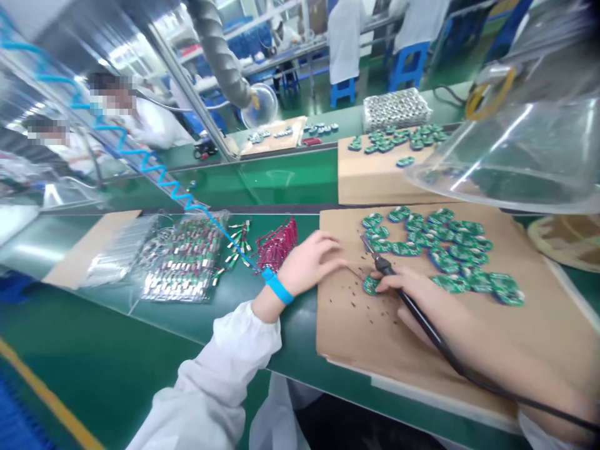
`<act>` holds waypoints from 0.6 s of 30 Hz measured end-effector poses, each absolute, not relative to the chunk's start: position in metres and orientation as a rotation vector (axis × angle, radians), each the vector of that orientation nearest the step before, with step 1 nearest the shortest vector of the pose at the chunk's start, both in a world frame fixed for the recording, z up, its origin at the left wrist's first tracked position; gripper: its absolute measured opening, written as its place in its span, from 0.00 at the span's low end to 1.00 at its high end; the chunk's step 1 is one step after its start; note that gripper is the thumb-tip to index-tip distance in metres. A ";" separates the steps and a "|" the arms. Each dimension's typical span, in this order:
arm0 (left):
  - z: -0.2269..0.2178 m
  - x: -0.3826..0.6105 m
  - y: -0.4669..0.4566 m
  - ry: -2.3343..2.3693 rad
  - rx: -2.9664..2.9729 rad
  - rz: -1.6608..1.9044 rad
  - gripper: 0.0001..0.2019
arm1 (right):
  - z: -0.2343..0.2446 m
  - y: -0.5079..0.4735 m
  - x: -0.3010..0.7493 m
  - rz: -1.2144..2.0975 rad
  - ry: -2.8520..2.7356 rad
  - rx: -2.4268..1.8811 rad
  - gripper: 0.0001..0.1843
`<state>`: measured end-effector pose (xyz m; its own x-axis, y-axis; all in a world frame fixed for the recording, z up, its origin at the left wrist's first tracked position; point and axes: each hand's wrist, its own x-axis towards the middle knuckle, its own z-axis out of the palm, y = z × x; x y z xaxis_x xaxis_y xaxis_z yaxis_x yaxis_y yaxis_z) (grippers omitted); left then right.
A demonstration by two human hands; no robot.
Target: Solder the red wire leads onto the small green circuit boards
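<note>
My right hand holds a black soldering iron like a pen, its metal tip raised near a small green circuit board under my fingertips. A loose cluster of similar green boards lies on a brown cardboard sheet beyond that hand. My left hand rests at the sheet's left edge, pinching what looks like a thin wire that reaches toward the small board. A blue wrist strap circles my left wrist. Dark specks are scattered across the cardboard.
Left of the sheet, on the green conveyor belt, lie a bundle of red wires and a plastic bag of boards. A clear plastic hood overhangs the upper right. Co-workers sit beyond a glass partition.
</note>
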<state>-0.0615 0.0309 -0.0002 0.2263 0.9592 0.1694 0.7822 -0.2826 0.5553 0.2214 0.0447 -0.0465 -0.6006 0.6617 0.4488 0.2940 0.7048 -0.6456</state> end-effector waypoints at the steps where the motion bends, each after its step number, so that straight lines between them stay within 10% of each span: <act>1: 0.004 -0.086 0.034 1.883 2.115 0.675 0.13 | -0.051 0.046 0.218 0.602 -2.280 -0.659 0.15; 6: 0.016 -0.203 0.032 2.649 1.707 0.498 0.10 | -0.058 0.042 0.214 0.487 -2.362 -0.728 0.14; 18: 0.005 -0.224 0.038 2.678 1.779 0.302 0.05 | -0.057 0.038 0.209 0.564 -2.263 -0.703 0.09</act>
